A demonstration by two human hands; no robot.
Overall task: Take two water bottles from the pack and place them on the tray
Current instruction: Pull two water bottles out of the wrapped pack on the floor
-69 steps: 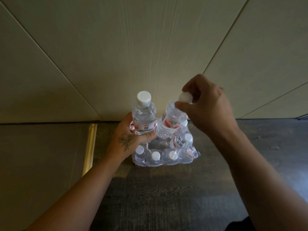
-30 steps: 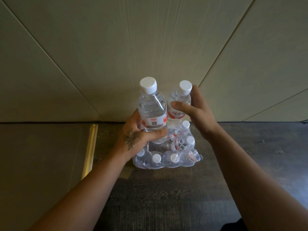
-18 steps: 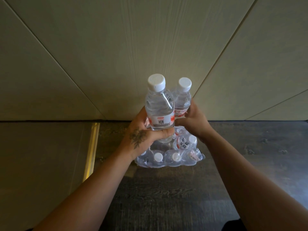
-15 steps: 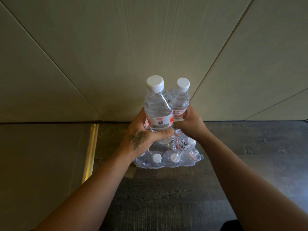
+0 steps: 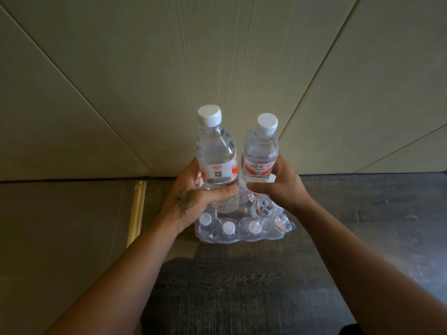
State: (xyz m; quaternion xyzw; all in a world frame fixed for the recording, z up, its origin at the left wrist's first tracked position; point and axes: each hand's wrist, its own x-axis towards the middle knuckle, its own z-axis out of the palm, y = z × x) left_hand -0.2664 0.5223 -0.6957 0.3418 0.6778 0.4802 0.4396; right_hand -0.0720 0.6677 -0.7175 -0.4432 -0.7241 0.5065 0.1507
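Two clear water bottles with white caps and red-and-white labels are held upright above the pack. My left hand (image 5: pixel 193 192) grips the lower body of the left bottle (image 5: pixel 215 153). My right hand (image 5: pixel 278 187) grips the right bottle (image 5: pixel 260 155) below its label. The two bottles stand side by side, almost touching. Below them the shrink-wrapped pack (image 5: pixel 242 228) lies on the dark wooden floor, torn open at the top, with several white-capped bottles still inside. No tray is in view.
A beige panelled wall (image 5: pixel 217 68) rises right behind the pack. The dark wood floor (image 5: pixel 242 286) stretches toward me and to the right. A brass strip (image 5: pixel 136 213) separates it from a paler floor on the left.
My right hand slid from the bottle's cap down to its body and lifted it out of the pack. Both bottles rose and came together, upright, above the pack.
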